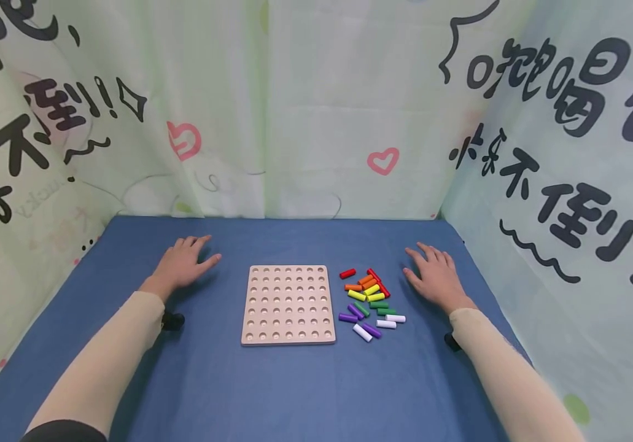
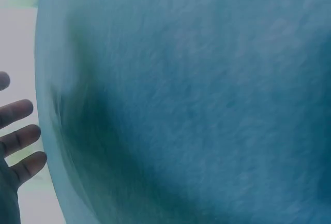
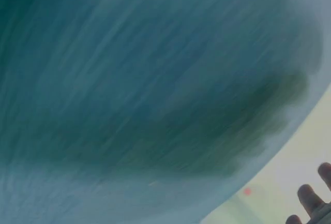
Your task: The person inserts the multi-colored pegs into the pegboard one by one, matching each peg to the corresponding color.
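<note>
Black lettering point(image 1: 577, 215) — “不倒!” — stands on both side curtains point(image 1: 620, 344).

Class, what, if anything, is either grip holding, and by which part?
Nothing is held; left grip and right grip are apart from the board and pegs.

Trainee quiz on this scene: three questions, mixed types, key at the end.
1. Where do the small, multicoloured cylindrical pegs lie relative to the pale, square, wooden-looking board with rows of round holes, in the head view?
A) left of it
B) right of it
C) on top of it

2. True or false: the bare left hand is nearer the pegs than the bare right hand.

3. Fill in: the board's holes are all ____.

Key: 1. B; 2. false, the right is nearer; 3. empty.
</note>
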Demonstrator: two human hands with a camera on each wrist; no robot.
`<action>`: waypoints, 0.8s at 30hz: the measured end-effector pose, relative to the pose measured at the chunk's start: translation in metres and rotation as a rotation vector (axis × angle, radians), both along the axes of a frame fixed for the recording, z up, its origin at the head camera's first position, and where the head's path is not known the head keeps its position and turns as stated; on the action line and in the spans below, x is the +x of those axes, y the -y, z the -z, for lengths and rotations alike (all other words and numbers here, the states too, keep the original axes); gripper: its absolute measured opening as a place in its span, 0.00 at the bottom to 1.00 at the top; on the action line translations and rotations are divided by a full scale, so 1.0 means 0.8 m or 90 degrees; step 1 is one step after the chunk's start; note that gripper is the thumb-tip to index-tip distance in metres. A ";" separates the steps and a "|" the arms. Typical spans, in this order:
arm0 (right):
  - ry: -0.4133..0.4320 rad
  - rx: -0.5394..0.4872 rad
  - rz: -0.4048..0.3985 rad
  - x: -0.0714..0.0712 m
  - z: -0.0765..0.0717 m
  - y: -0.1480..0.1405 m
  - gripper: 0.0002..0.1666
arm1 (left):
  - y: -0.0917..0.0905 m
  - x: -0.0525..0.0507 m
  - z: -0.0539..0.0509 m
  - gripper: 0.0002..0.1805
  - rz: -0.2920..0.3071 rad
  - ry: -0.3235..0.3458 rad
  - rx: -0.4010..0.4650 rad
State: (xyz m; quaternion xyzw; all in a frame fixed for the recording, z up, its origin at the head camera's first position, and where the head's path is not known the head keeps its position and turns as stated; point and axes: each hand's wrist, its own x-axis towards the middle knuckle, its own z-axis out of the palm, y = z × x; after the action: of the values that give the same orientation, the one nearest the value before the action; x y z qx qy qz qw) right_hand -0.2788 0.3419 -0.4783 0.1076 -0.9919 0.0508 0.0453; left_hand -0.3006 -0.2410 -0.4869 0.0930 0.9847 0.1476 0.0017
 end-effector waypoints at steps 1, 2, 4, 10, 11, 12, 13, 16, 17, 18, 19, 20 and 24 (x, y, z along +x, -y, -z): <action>0.001 -0.002 -0.006 0.002 -0.001 0.004 0.36 | -0.003 0.001 0.000 0.43 0.008 0.002 0.006; 0.000 -0.007 -0.012 0.003 -0.003 0.008 0.36 | -0.005 0.001 0.000 0.43 0.014 0.007 0.013; -0.001 -0.014 -0.024 0.008 -0.005 0.017 0.36 | -0.010 0.004 0.001 0.40 0.032 0.013 0.028; 0.002 -0.030 -0.055 0.020 -0.010 0.044 0.34 | -0.021 0.017 0.006 0.30 0.101 0.026 0.075; 0.006 -0.030 -0.057 0.021 -0.010 0.047 0.33 | -0.024 0.020 0.007 0.29 0.114 0.029 0.081; 0.009 -0.032 -0.060 0.023 -0.010 0.050 0.32 | -0.026 0.023 0.009 0.29 0.127 0.033 0.087; 0.013 -0.033 -0.061 0.025 -0.010 0.053 0.31 | -0.030 0.026 0.009 0.29 0.137 0.035 0.092; 0.027 -0.042 -0.064 0.030 -0.009 0.060 0.29 | -0.040 0.034 0.011 0.29 0.165 0.034 0.099; 0.033 -0.046 -0.063 0.031 -0.009 0.061 0.28 | -0.043 0.036 0.011 0.29 0.171 0.035 0.103; 0.036 -0.050 -0.065 0.033 -0.009 0.063 0.28 | -0.047 0.039 0.011 0.30 0.178 0.035 0.106; 0.041 -0.054 -0.064 0.034 -0.009 0.064 0.27 | -0.050 0.043 0.010 0.30 0.183 0.033 0.108; 0.048 -0.059 -0.062 0.035 -0.008 0.066 0.26 | -0.053 0.046 0.011 0.30 0.188 0.034 0.108; 0.075 -0.076 -0.054 0.038 -0.007 0.070 0.23 | -0.060 0.061 0.014 0.32 0.206 0.041 0.128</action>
State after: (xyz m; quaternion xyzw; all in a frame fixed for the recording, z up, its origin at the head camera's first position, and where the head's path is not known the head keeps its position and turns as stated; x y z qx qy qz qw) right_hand -0.2487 0.2856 -0.4729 0.1435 -0.9825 0.1181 -0.0093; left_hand -0.2516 -0.1932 -0.4979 0.2452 0.9366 0.2456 0.0475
